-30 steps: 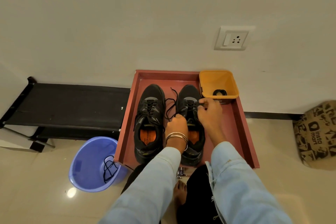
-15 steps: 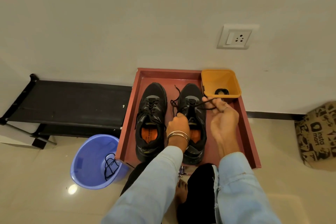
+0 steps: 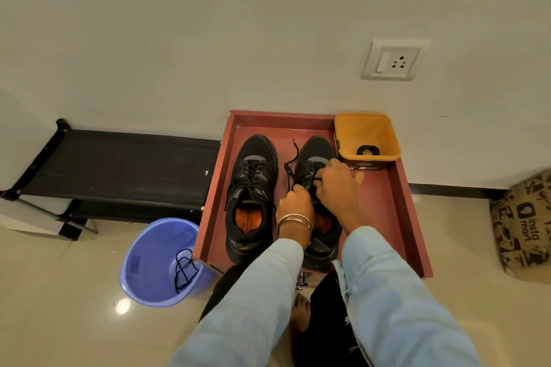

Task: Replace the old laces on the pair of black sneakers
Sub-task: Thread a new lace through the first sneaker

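Two black sneakers stand side by side in a red tray (image 3: pixel 399 205). The left sneaker (image 3: pixel 252 188) is fully laced, and its orange insole shows. My hands partly cover the right sneaker (image 3: pixel 313 155). My left hand (image 3: pixel 295 202) pinches the black lace (image 3: pixel 290 168), whose free end loops up between the shoes. My right hand (image 3: pixel 337 185) is closed on the lace over the right sneaker's eyelets. A coiled black lace (image 3: pixel 368 149) lies in the yellow bin (image 3: pixel 366 128) at the tray's back right corner.
A blue bucket (image 3: pixel 149 262) holding an old black lace (image 3: pixel 183 270) stands on the floor left of the tray. A low black rack (image 3: pixel 119 170) lines the wall at left. A printed paper bag (image 3: pixel 524 223) sits at far right. My foot (image 3: pixel 299 313) is below the tray.
My right hand, which had drawn the lace out to the right toward the yellow bin, has come back over the right sneaker's eyelets. My left hand stayed at the shoe's tongue.
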Available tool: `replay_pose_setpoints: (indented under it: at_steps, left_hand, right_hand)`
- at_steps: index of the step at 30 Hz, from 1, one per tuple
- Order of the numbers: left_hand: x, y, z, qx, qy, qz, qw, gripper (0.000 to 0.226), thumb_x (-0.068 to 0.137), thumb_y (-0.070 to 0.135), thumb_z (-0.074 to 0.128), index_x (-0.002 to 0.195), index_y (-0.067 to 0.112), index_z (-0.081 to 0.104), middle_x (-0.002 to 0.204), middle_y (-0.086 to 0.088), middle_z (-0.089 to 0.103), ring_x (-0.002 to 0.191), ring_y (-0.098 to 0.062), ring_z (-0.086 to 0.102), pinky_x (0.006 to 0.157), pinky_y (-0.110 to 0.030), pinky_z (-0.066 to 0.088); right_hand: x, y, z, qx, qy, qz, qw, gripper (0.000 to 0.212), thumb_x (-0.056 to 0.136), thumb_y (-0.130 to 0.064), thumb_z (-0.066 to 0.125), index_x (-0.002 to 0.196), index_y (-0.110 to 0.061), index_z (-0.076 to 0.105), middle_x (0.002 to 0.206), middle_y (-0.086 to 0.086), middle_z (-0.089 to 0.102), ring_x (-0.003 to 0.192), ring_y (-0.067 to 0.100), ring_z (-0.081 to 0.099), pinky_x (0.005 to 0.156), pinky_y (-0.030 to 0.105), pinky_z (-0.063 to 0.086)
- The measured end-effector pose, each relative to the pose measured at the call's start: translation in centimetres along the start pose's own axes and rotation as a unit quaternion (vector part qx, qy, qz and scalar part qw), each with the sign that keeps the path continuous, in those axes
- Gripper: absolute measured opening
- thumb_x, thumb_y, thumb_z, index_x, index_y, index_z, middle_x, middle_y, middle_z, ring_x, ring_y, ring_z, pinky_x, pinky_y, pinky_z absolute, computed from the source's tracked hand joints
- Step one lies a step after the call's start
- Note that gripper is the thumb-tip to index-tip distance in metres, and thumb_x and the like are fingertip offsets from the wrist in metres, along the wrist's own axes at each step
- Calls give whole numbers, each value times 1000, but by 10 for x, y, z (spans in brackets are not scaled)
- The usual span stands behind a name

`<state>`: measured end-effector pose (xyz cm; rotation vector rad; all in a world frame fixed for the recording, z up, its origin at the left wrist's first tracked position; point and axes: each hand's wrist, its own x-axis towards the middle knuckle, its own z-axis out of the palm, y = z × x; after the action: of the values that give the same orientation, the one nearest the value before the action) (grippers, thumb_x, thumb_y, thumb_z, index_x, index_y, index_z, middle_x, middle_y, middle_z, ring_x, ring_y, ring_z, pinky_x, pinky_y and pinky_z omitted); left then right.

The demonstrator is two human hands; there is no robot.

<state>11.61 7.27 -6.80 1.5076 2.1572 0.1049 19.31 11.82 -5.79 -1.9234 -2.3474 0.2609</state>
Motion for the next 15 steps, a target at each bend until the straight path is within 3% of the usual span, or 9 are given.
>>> replay_pose_setpoints:
  at_steps: [2, 4, 5, 7, 10, 11, 12, 13, 15]
  left_hand:
    - [0, 0, 0, -3, 1, -3, 1000, 31, 100, 14, 35, 128, 2, 40, 124, -20, 55, 114, -40, 53, 90, -44, 46]
    - [0, 0, 1, -1, 5, -1, 1000, 31, 100, 14, 36, 127, 2, 41, 123, -20, 56, 114, -40, 54, 90, -44, 46]
    - [0, 0, 1, 2, 6, 2, 1000, 31, 100, 14, 37, 127, 2, 41, 123, -19, 56, 113, -40, 54, 90, -44, 47]
    - [-1, 0, 2, 5, 10, 5, 1000, 32, 99, 14, 39, 128, 1, 40, 123, -19, 56, 113, -39, 54, 89, -44, 47]
    - [-2, 1, 2, 6, 11, 6, 1000, 32, 99, 14, 40, 128, 1, 40, 122, -19, 57, 113, -39, 55, 88, -43, 48]
    - [-2, 1, 2, 6, 11, 5, 1000, 32, 99, 14, 40, 128, 1, 40, 122, -19, 57, 113, -38, 55, 88, -42, 48]
    - [-2, 1, 1, 6, 10, 4, 1000, 31, 99, 13, 40, 128, 1, 40, 122, -19, 57, 113, -38, 55, 88, -42, 48]
    - [-2, 1, 1, 6, 10, 4, 1000, 31, 99, 13, 40, 128, 2, 41, 122, -19, 57, 112, -38, 55, 88, -42, 48]
    - [-1, 0, 1, 5, 8, 3, 1000, 31, 99, 13, 40, 128, 2, 41, 122, -19, 57, 113, -38, 55, 89, -42, 47]
  right_hand:
    - [-4, 6, -1, 83, 23, 23, 996, 13, 89, -18, 61, 97, -18, 72, 106, -2, 56, 104, 18, 49, 84, 40, 31]
    - [-11, 13, -5, 273, 68, 68, 957, 7, 86, -14, 65, 88, -15, 72, 98, -3, 59, 102, 18, 55, 84, 37, 37]
    - [-17, 16, -8, 404, 93, 96, 905, 7, 85, -9, 66, 86, -15, 71, 98, 0, 61, 100, 18, 59, 85, 34, 44]
    - [-30, 20, -17, 650, 114, 145, 737, 14, 87, 0, 61, 91, -10, 70, 101, 8, 66, 96, 16, 64, 84, 24, 51]
    - [-38, 29, -28, 855, 92, 140, 490, 17, 96, -4, 46, 97, -5, 63, 94, 11, 67, 92, 20, 64, 90, 31, 50]
    - [-38, 31, -30, 883, 83, 137, 441, 18, 98, -7, 45, 94, -8, 62, 89, 9, 67, 86, 21, 64, 88, 33, 49]
    - [-36, 31, -30, 880, 86, 142, 445, 18, 99, -10, 45, 92, -10, 62, 83, 6, 67, 80, 19, 63, 82, 32, 48]
    - [-32, 29, -30, 852, 92, 142, 496, 17, 98, -12, 48, 93, -11, 64, 80, 3, 67, 75, 16, 61, 77, 30, 46]
    - [-24, 23, -26, 710, 98, 123, 687, 17, 95, -16, 56, 105, -10, 69, 87, -2, 69, 81, 12, 62, 79, 28, 49]
